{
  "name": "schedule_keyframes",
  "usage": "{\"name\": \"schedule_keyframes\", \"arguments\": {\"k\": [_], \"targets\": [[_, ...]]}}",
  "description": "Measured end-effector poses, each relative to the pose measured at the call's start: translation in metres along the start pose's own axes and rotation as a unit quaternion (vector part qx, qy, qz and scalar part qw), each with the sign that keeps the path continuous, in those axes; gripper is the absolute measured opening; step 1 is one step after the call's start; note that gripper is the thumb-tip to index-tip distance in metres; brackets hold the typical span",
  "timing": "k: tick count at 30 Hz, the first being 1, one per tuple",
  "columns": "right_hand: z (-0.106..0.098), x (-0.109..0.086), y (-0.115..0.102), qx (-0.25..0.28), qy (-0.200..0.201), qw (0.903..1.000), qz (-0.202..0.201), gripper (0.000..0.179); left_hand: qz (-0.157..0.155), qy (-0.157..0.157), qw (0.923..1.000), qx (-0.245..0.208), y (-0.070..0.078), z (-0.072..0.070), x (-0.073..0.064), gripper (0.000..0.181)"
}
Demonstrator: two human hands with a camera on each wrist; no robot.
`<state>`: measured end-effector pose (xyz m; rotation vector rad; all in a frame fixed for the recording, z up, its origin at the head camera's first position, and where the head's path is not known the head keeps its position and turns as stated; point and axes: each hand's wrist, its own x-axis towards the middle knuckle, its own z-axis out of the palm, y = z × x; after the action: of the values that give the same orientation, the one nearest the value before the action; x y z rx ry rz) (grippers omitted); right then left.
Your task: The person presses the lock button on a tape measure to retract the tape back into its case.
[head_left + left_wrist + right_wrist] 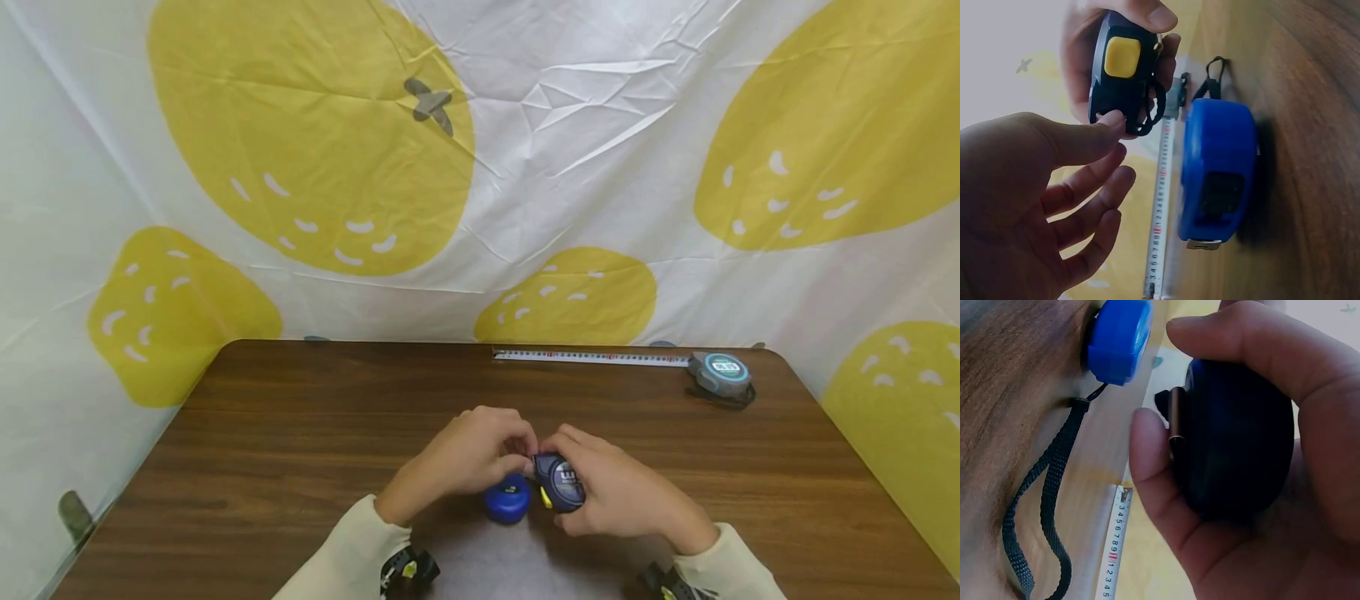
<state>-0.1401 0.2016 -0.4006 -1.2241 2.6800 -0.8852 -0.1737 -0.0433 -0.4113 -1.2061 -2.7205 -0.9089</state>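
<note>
Pale sleeves (348,546) line the bottom edge of the frame. At lower centre, a blue tape measure (507,502) sits on the wooden table (300,433). Just right of it, the right hand (622,487) curls around a dark tape measure (561,482); the left hand (476,450) pinches its front end. Farther off, right of centre, a grey tape measure (722,373) extends its white blade (592,358) leftward, before a fruit-patterned cloth (525,192).

Left grip (1022,181) on dark tape measure (1116,92)
</note>
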Motion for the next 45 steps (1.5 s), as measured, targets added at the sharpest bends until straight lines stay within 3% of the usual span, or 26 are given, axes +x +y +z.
{"name": "schedule_keyframes", "arguments": {"k": [6,12,18,36,45], "targets": [[0.001,-0.002,0.002,-0.029,-0.029,0.999,0.015,0.063,-0.003,-0.014,0.9998,0.011,-0.001,0.004,0.0,0.012],[0.003,-0.003,0.002,-0.054,-0.089,0.9934,0.049,0.064,-0.015,0.009,0.9997,0.016,-0.004,0.0,-0.002,0.011],[0.005,-0.004,0.002,-0.073,-0.118,0.9882,0.065,0.069,-0.015,0.017,0.9995,0.022,-0.007,-0.003,-0.001,0.01],[0.005,-0.001,0.009,-0.096,-0.089,0.9871,0.092,0.069,-0.036,0.026,0.9988,0.02,-0.013,-0.01,-0.003,0.007],[0.004,0.0,0.008,-0.109,-0.099,0.9828,0.112,0.071,-0.039,0.053,0.9978,-0.004,-0.019,-0.014,-0.004,0.007]]}}
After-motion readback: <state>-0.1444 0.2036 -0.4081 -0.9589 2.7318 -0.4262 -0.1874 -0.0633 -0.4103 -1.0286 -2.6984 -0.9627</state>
